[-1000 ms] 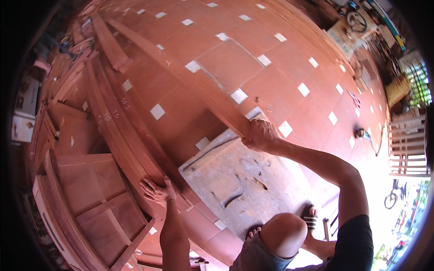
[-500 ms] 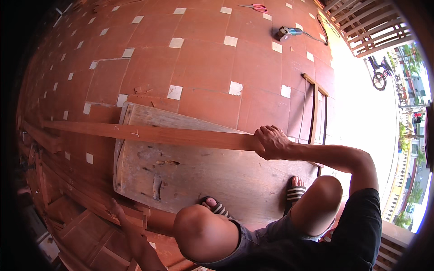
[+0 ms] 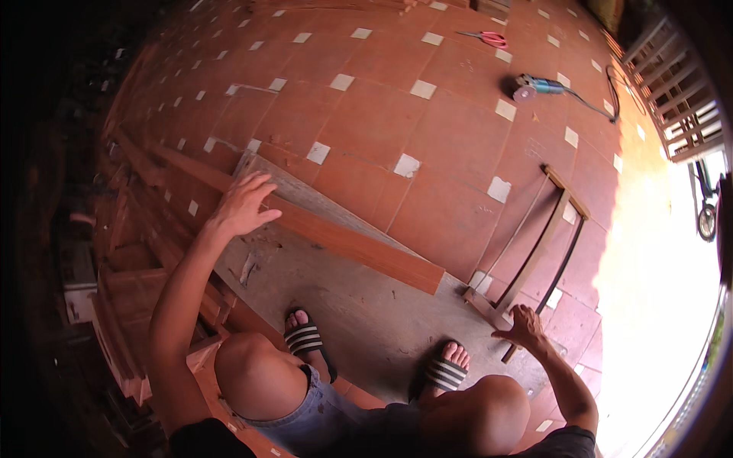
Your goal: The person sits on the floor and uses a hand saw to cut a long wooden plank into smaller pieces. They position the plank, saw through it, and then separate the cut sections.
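Note:
A long reddish wooden plank (image 3: 355,246) lies across a worn grey board (image 3: 359,305) on the floor. My left hand (image 3: 246,204) is at the plank toward its far left part, fingers spread and not wrapped round it; whether the palm touches the wood I cannot tell. To the right, a wooden frame saw (image 3: 532,248) rests with its near end on the board. Just at that near end is my right hand (image 3: 524,327), thumb and fingers apart, holding nothing that I can see.
A blue angle grinder (image 3: 540,85) with its cord lies on the tiled floor at the far right, and red-handled scissors (image 3: 489,38) beyond it. Stacked timber (image 3: 126,305) fills the left side. My sandalled feet (image 3: 305,336) stand on the board's near side.
My right hand has let go of the plank's right end and moved to the frame saw. My left hand has come from beside the timber stack up to the plank. The view has shifted.

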`<state>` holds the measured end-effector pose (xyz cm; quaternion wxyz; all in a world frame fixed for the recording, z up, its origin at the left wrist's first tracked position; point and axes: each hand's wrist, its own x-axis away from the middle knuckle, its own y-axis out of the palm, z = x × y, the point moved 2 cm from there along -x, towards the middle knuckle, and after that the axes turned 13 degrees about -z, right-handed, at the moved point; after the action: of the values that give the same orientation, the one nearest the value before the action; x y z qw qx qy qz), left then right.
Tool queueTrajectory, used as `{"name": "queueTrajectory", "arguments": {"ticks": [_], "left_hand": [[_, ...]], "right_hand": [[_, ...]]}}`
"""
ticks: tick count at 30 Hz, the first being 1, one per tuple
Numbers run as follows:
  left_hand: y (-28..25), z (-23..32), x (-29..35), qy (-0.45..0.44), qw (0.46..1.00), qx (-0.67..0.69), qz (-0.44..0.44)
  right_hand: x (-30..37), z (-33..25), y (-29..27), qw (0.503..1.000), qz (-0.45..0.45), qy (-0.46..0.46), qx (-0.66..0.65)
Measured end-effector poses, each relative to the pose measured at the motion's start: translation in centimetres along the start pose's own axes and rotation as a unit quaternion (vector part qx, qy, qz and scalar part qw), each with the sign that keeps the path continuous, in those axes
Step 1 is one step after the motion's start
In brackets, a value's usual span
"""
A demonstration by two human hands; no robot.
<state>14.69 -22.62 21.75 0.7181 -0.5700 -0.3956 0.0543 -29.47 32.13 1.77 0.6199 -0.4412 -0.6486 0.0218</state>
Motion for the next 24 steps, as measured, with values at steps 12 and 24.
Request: {"name": "queueTrajectory", "arguments": {"ticks": [12, 24], "left_hand": [[9.1, 27.0, -10.2, 0.212, 0.955, 0.142, -0.149], [9.1, 29.0, -6.5, 0.144, 0.973, 0.121, -0.133]], "right_hand": [[-0.5, 0.4, 1.3, 0.982, 0.071, -0.166, -0.047], [2.6, 2.2, 0.4, 0.981, 0.137, -0.08, -0.109]]}}
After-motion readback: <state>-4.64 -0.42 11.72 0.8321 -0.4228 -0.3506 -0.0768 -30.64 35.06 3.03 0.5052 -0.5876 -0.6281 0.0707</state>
